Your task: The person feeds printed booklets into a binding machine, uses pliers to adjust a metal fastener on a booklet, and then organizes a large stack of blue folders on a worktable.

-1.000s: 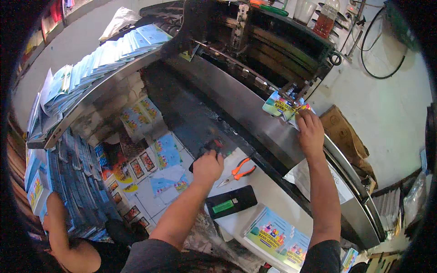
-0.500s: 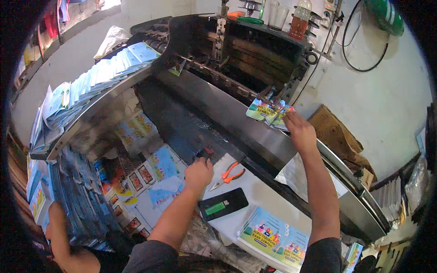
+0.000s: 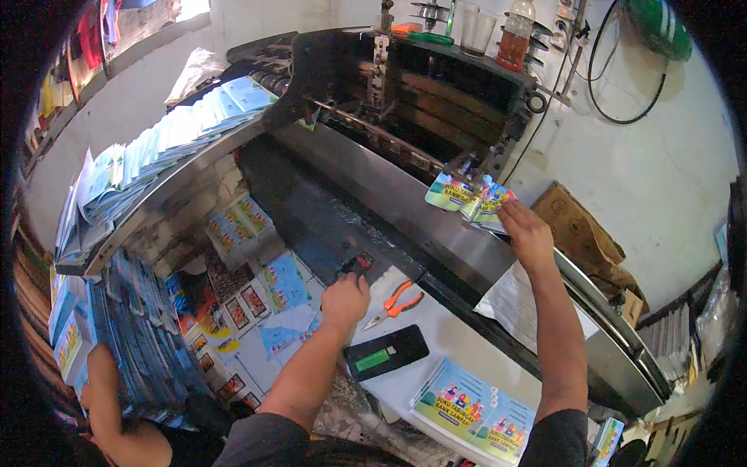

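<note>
Nearby, a neat pile of booklets [image 3: 471, 412] lies on the white surface [image 3: 459, 331], and just beyond it rests a black phone [image 3: 405, 346] with a green lighter-like thing [image 3: 372, 359] on top. Next come orange-handled pliers [image 3: 393, 306], their handles spread. To the left, a co-worker's hand [image 3: 97, 377] is at the tall stacks [image 3: 144, 327].

The left hand [image 3: 345, 300] reaches to a red and black part [image 3: 356, 266] just past the surface's edge; its fingertips are hidden, so I cannot tell whether they are closed on it. Farther out, the right hand [image 3: 529, 233] has its fingers closed on the near edge of the booklet [image 3: 489, 206], which lies spread at the metal edge, partly under the machine's [image 3: 443, 93] head.

As for progress, I judge the work to be midway: this booklet is in place but not yet let go. Many more fill the slanted shelf [image 3: 183, 156]; whether those, or the pile, are done or waiting I cannot tell. Farthest, a glass [image 3: 476, 33] and a bottle [image 3: 515, 39] stand behind the machine
</note>
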Tool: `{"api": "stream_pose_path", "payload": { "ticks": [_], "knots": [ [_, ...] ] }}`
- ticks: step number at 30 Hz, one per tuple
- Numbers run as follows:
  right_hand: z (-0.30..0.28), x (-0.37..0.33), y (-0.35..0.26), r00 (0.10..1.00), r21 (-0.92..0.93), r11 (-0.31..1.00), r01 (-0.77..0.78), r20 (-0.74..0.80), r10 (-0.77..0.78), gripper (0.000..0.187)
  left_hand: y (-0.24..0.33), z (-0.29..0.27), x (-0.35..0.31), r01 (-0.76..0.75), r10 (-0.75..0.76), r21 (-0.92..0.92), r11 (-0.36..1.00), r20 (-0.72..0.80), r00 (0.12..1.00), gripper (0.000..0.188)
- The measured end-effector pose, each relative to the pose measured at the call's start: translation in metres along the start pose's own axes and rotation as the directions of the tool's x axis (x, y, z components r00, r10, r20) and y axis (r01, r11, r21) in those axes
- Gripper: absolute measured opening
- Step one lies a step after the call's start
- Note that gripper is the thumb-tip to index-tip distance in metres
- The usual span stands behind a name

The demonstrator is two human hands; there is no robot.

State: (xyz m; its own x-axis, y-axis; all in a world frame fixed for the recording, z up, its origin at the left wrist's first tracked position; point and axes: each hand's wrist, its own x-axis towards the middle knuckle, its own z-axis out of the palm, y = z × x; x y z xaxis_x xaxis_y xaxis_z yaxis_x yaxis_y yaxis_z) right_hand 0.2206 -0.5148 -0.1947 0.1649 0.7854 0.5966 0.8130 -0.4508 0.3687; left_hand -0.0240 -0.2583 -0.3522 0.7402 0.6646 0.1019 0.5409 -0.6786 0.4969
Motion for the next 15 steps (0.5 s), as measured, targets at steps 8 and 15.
{"api": "stream_pose_path", "payload": {
  "ticks": [8, 15],
  "knots": [
    [-0.022, -0.021, 0.021, 0.999, 0.034, 0.998, -0.053, 0.007, 0.053, 0.035, 0.003, 0.003, 0.001, -0.009, 0.008, -0.013, 1.000, -0.090, 0.996, 0.033],
    [-0.081, -0.062, 0.020, 0.999, 0.038, 0.999, -0.016, 0.038, 0.015, 0.029, -0.009, 0.000, 0.002, -0.006, 0.009, 0.034, 0.999, -0.095, 0.995, 0.031]
  ]
}}
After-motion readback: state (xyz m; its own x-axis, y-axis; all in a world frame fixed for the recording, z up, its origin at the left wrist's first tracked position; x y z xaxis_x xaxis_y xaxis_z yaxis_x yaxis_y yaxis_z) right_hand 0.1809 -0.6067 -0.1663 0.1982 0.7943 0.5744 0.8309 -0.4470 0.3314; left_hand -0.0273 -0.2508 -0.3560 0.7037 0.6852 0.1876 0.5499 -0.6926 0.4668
